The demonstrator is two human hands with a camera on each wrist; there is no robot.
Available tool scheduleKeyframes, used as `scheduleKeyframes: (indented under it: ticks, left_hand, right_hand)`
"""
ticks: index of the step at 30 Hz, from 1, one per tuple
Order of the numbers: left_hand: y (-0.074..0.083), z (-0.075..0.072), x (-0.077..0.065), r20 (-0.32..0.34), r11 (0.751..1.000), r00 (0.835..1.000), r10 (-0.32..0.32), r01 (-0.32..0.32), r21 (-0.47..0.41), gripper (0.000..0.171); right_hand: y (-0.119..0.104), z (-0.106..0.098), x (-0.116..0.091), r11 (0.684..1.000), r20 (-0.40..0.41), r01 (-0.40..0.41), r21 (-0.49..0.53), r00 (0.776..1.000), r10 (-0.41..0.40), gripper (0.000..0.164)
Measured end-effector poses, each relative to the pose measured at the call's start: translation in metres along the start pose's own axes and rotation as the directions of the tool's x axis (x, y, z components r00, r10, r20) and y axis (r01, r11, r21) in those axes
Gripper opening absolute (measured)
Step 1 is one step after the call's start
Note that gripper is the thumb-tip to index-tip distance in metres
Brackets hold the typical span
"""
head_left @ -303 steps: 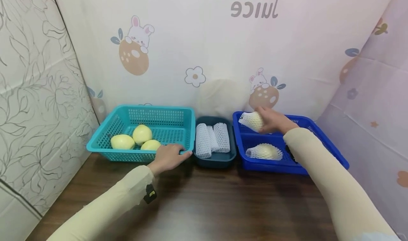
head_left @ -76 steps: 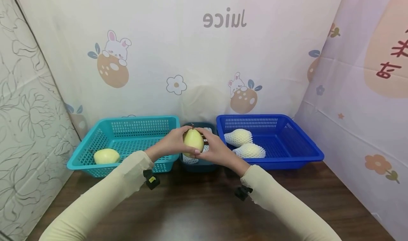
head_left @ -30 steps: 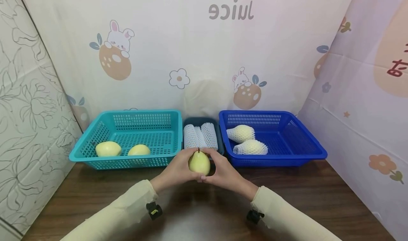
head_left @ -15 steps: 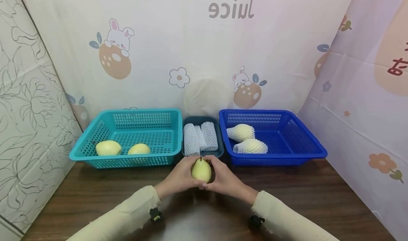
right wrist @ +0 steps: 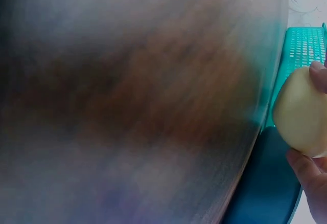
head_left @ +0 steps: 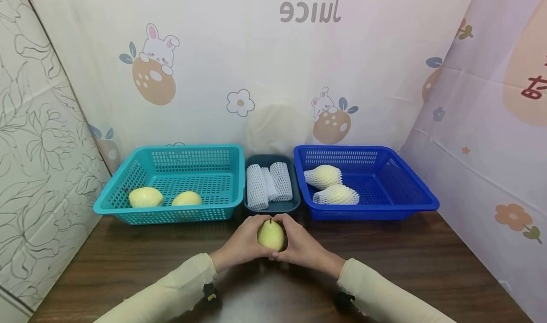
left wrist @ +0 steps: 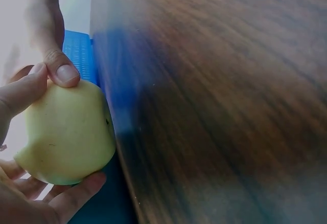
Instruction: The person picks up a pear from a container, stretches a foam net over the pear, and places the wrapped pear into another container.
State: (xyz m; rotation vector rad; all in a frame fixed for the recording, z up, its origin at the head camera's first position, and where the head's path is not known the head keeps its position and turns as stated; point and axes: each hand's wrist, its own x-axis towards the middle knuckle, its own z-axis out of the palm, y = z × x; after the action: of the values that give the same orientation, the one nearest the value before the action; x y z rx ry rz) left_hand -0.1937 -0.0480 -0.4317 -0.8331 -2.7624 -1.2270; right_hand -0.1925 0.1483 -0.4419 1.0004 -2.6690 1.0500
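Observation:
A pale yellow-green pear (head_left: 271, 236) is held upright, stem on top, between both hands in front of the small tray. My left hand (head_left: 241, 243) grips its left side, and my right hand (head_left: 304, 248) its right side, the thumbs meeting at the near side. The left wrist view shows the bare pear (left wrist: 71, 132) with thumbs above and fingers below. At the right edge of the right wrist view, fingertips touch the pear (right wrist: 301, 114). Several white foam net sleeves (head_left: 257, 187) lie in the dark teal tray (head_left: 273, 210) just beyond the hands.
On the left, a turquoise basket (head_left: 166, 213) contains two bare pears (head_left: 146, 197). A blue basket (head_left: 367, 213) on the right holds two pears in foam nets (head_left: 336, 195). The brown wooden table (head_left: 376, 256) extends toward me; a printed curtain (head_left: 273, 52) hangs behind.
The netted pear my right hand held earlier now lies in the blue basket. Both hands grip a bare pear, one fewer shows in the turquoise basket, and they have moved from over the tray toward me.

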Motion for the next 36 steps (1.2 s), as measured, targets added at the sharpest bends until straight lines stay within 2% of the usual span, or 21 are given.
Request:
scheduleKeyframes:
  ticks: [9,18,23,27,30,34,36]
  left_hand:
    - [-0.005,0.007,-0.003,0.017,1.0,1.0,-0.014,0.015,-0.007,0.071]
    - [-0.006,0.008,-0.003,0.008,1.0,1.0,0.017,-0.017,0.002,0.071]
    - [-0.006,0.008,-0.004,0.016,1.0,1.0,0.011,-0.011,0.007,0.072]
    - [-0.005,0.008,-0.005,0.034,1.0,0.999,0.004,-0.004,-0.006,0.072]
    - [-0.004,0.008,-0.006,0.036,1.0,0.999,0.004,-0.004,-0.013,0.072]
    - [-0.005,0.008,-0.006,0.026,1.0,1.0,0.014,-0.014,-0.005,0.072]
    - [-0.005,0.008,-0.006,0.024,1.0,1.0,0.015,-0.015,0.001,0.072]
  right_hand:
    - [-0.001,0.002,-0.002,1.0,0.056,-0.017,0.002,0.998,0.017,0.077]
    - [-0.002,0.003,-0.002,0.999,0.067,-0.02,-0.029,0.998,0.022,0.079]
    - [-0.004,0.0,0.0,0.999,0.129,-0.015,-0.051,0.991,0.022,0.079]
    - [-0.009,-0.013,0.002,0.996,0.229,0.003,-0.086,0.973,0.017,0.073]
    - [-0.015,-0.03,0.007,0.99,0.283,0.051,-0.129,0.959,-0.013,0.065]
    - [-0.024,-0.054,0.024,0.971,0.272,0.124,-0.202,0.96,-0.065,0.054]
    - [-0.028,-0.065,0.035,0.964,0.251,0.134,-0.229,0.965,-0.075,0.05]
